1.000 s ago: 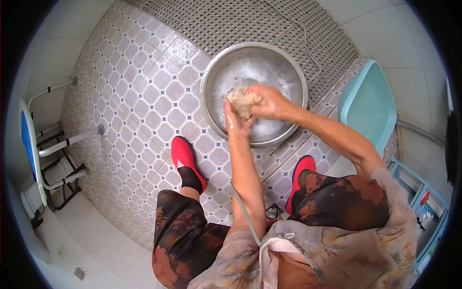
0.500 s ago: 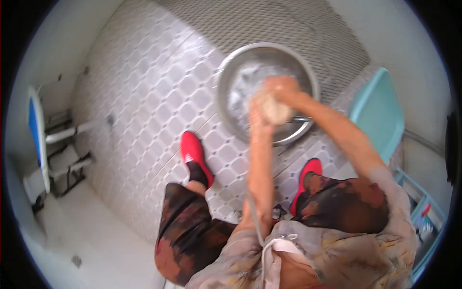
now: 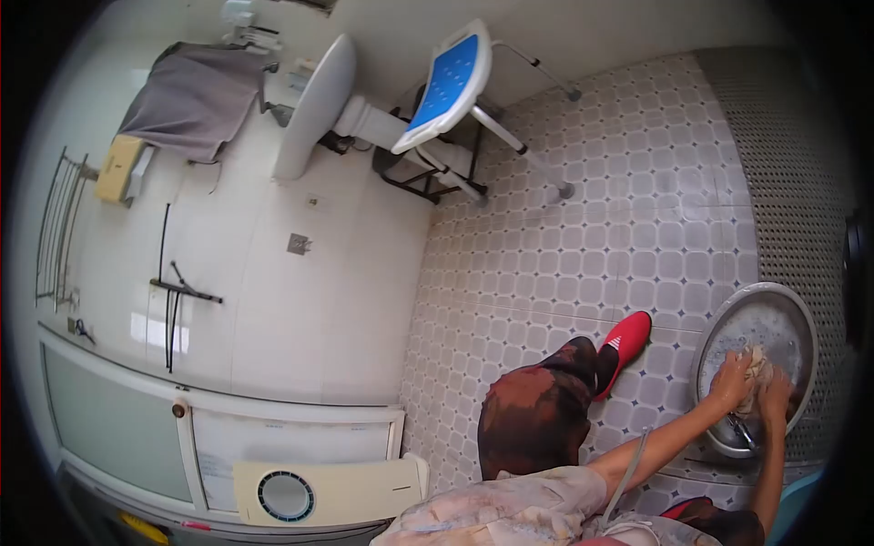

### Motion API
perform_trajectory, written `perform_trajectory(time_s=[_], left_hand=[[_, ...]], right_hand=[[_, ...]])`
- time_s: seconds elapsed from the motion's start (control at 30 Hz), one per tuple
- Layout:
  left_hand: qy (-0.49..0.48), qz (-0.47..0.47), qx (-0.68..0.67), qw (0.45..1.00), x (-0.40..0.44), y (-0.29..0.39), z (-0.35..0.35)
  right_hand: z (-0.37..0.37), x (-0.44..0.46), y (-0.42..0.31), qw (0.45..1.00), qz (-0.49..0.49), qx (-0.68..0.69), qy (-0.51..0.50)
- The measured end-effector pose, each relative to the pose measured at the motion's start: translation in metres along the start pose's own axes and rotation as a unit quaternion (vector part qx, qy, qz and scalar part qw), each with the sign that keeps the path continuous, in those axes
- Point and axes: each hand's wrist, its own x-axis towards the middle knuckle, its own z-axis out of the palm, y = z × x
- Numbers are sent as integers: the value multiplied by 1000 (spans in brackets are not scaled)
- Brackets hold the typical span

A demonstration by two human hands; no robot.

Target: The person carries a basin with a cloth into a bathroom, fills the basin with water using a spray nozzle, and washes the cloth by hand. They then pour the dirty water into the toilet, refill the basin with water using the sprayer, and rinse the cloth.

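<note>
Over the metal basin [image 3: 794, 298], both of my hands are closed on a bunched, pale beige cloth [image 3: 755, 366]. My left hand [image 3: 729, 382] grips its left side, while my right hand [image 3: 775, 393] holds it from the right. Sudsy water [image 3: 733, 335] lies in the basin below. A shiny metal piece [image 3: 743, 433], whose kind I cannot make out, is close under the hands at the basin's near side.
A grey perforated mat [image 3: 783, 182] adjoins the basin. Further back on the tiled floor [image 3: 583, 255] stands a shower chair with a blue seat [image 3: 446, 80], near a white sink [image 3: 314, 109]. A cream appliance with a round dial [image 3: 332, 491] is at lower left.
My view has swung left, so the basin now appears at the far right and the sink and door have come into sight. Both hands remain on the cloth.
</note>
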Motion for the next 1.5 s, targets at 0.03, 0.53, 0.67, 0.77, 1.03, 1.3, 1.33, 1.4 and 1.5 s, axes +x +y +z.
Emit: perform_trajectory(time_s=[0.03, 0.53, 0.67, 0.77, 1.03, 1.3, 1.33, 1.4, 1.5], left_hand=[[7, 1, 4, 1000, -2, -1, -2], [166, 31, -22, 985, -15, 9, -5], [126, 56, -128, 982, -14, 12, -9], [87, 86, -227, 966, -3, 14, -12], [-21, -34, -553, 832, -18, 64, -65], [-99, 105, -102, 984, -28, 60, -106], [-122, 79, -59, 988, -32, 59, -108], [-129, 49, -54, 989, -32, 48, -102], [-16, 114, -4, 993, -21, 3, -63]], right_hand=[[-11, -2, -13, 1000, -6, 5, 3], [-70, -42, -106, 906, -198, 363, -85], [-49, -34, -98, 933, -171, 318, 6], [-57, -37, -94, 932, -142, 332, 38], [-93, -36, -115, 828, -54, 558, 11], [-129, -6, -36, 669, -55, 738, -70], [-155, -15, -54, 671, -57, 735, -75], [-188, -28, -79, 751, -74, 653, -64], [-177, -26, -62, 769, -84, 628, -81]])
